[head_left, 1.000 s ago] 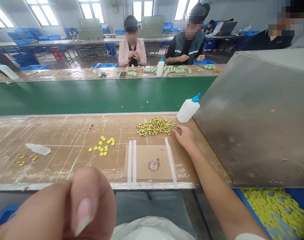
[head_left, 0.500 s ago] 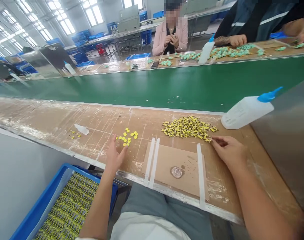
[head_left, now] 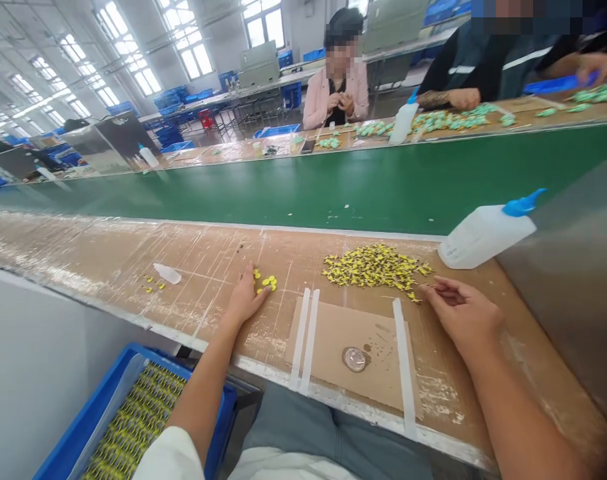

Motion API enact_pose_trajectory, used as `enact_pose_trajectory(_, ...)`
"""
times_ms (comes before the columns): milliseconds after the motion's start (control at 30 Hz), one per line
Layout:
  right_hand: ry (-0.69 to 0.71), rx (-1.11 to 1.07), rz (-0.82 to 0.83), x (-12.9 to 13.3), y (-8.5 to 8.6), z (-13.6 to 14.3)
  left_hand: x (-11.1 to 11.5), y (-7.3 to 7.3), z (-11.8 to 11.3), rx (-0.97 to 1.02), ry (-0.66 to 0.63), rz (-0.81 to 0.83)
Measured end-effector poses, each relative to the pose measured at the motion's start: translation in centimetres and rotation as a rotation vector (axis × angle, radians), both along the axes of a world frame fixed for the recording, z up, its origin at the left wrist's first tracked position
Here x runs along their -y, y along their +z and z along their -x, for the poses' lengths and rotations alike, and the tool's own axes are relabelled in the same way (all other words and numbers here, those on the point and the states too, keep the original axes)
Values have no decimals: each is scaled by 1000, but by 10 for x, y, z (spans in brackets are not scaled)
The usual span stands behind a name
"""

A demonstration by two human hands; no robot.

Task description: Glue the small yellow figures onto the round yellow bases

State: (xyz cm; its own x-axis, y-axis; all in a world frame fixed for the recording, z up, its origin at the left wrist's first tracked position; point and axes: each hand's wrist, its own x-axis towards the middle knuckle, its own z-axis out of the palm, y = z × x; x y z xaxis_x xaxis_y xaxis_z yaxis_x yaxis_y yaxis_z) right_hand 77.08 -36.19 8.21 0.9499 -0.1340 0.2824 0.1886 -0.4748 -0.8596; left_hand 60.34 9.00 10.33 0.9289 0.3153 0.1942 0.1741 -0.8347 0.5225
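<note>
My left hand (head_left: 246, 297) lies on the bench at the small flat yellow discs (head_left: 268, 281), thumb and fingers apart around them, hiding some. My right hand (head_left: 460, 307) is at the right end of a heap of small yellow-and-dark pieces (head_left: 373, 265). Its thumb and fingertips come together in a pinch; whatever sits between them is too small to make out. Between the hands, a cardboard sheet (head_left: 333, 340) is held by strips of white tape (head_left: 404, 367). A round, shiny clear blob (head_left: 354, 359) sits on the sheet.
A white bottle with a blue nozzle (head_left: 486, 237) stands tilted at the right, by a metal panel (head_left: 573, 267). A small clear bottle (head_left: 167, 273) lies left. Below is a blue crate (head_left: 58, 443) of yellow pieces. Beyond the green belt (head_left: 263, 193), two people work at green pieces (head_left: 448, 120).
My left hand has moved right and forward over the discs, covering several of them. My right hand has drawn slightly away from the heap. The camera view has tilted up a little.
</note>
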Motion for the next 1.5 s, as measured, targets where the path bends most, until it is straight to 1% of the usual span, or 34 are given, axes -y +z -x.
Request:
enact_pose_trajectory(67,-3,5,-23,-2,1,0,2,0,-10,4,-60,-11)
enact_pose_trajectory(133,-6,15,-29,-3,4,1,7,1,-15,7,-122,-17)
enact_pose_trajectory(267,-6,37,-27,-5,10,4,16,4,-14,15,-209,-18)
enact_pose_trajectory(367,12,40,-26,-7,14,7,21,2,-10,13,-248,-12)
enact_pose_trajectory(533,63,45,-18,-7,20,11,26,-3,-8,-2,-238,-8)
enact_pose_trajectory(667,77,48,-11,-6,20,12,26,-4,-12,60,-204,-35)
enact_pose_trajectory(833,107,37,0,-6,15,10,27,-1,-17,119,-213,-58)
enact_pose_trajectory(967,143,19,14,-6,14,10,29,5,-18,153,-222,-30)
enact_pose_trajectory(1133,110,-28,24,-3,12,13,27,6,-19,170,-161,64)
enact_pose_trajectory(1200,102,-50,23,-2,10,13,26,4,-19,179,-104,113)
enact_pose_trajectory(1333,114,-72,2,-3,6,12,26,4,-19,220,50,228)
enact_pose_trajectory(1433,110,-81,-23,-3,7,12,30,10,-19,255,130,350)
enact_pose_trajectory(1500,105,-89,-40,-4,8,12,36,20,-18,271,152,434)
